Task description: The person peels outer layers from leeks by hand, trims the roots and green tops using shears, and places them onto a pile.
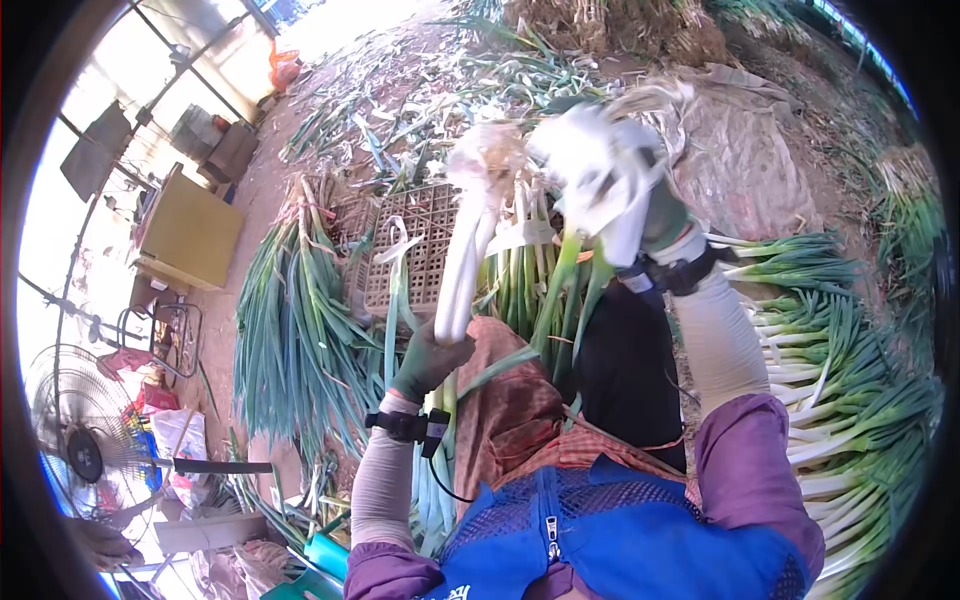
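My gloved left hand (430, 362) is wrapped round the white shanks of a few large green onions (464, 262), held upright with their roots at the top and green leaves trailing below. My gloved right hand (664, 215) grips a bundle of white and green onion peelings (603, 165), smeared by motion; its fingers are partly hidden. Behind and between the hands, a tied bunch of green onions (518, 240) shows a white band round its stalks.
A brown plastic crate (408, 225) stands ahead, beside a large onion bunch (305, 290). Trimmed onions (830, 420) lie in rows at right. Peelings (400, 110) litter the floor ahead. A fan (85, 440) and a yellow cabinet (190, 228) stand at left.
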The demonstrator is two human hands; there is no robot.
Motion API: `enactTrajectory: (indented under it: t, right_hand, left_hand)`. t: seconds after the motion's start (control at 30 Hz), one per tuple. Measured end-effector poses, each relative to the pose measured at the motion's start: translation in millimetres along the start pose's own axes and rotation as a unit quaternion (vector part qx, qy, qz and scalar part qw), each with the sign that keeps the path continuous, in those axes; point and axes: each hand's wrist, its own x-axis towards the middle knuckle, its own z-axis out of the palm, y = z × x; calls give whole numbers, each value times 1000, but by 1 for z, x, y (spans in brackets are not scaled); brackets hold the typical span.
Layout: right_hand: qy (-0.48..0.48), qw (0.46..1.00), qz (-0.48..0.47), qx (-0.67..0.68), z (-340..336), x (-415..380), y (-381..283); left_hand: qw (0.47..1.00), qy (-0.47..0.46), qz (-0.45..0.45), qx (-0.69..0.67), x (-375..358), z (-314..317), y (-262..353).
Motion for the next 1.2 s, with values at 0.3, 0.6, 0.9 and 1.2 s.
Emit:
enactTrajectory:
  t: [0.3, 0.6, 0.9, 1.2]
  right_hand:
    - [129, 894, -59, -425, -14, 28, 22]
    - [179, 974, 142, 10, -44, -17, -7]
    - [2, 714, 242, -657, 65, 19, 55]
    - [199, 639, 202, -715, -41, 0, 66]
  left_hand:
    - [999, -23, -13, -36, -11, 9, 3]
    - [977, -149, -22, -150, -9, -15, -9]
    - [991, -98, -23, -92, -14, 13, 6]
    - [996, -69, -51, 5, -25, 14, 16]
